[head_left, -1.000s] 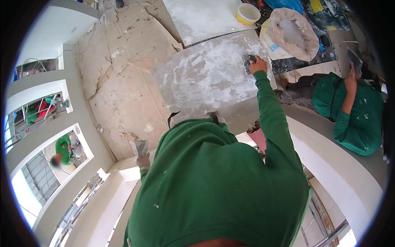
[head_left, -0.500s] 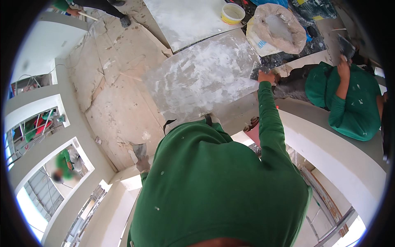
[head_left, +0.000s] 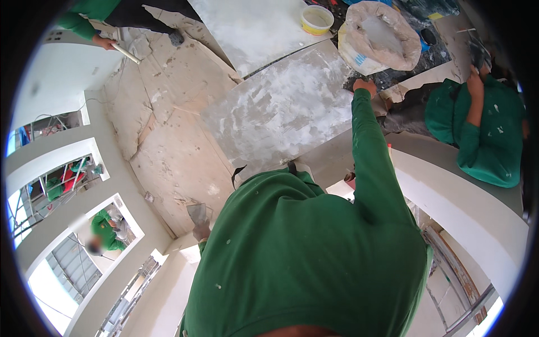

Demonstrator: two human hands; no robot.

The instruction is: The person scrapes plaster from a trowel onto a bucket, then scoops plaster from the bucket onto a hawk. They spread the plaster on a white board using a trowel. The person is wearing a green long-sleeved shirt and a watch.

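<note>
A putty knife (head_left: 197, 213) with a broad grey blade is gripped in my left hand (head_left: 201, 231), low beside my body. My right arm reaches far forward. The fingers of my right hand (head_left: 365, 87) are closed around a dark, flat-bladed scraper (head_left: 351, 82) at the right edge of a grey board (head_left: 224, 121). White, streaky compound covers much of that board. Just beyond my right hand stands an open bag of white powder (head_left: 382, 42), its top rolled down. The scraper's handle is hidden in my fist.
A yellow-and-white tub (head_left: 316, 20) sits on a second whitish board (head_left: 247, 45). At the right a co-worker in green (head_left: 488, 132) holds a dark tool. Another person's hand (head_left: 104, 42) grips a pale stick at upper left. Worn sheeting (head_left: 174, 146) covers the floor beside wall openings.
My right hand has moved slightly farther forward along the board's edge with the scraper. The putty knife in my left hand has shifted a little. At upper left, the other person has come farther into view.
</note>
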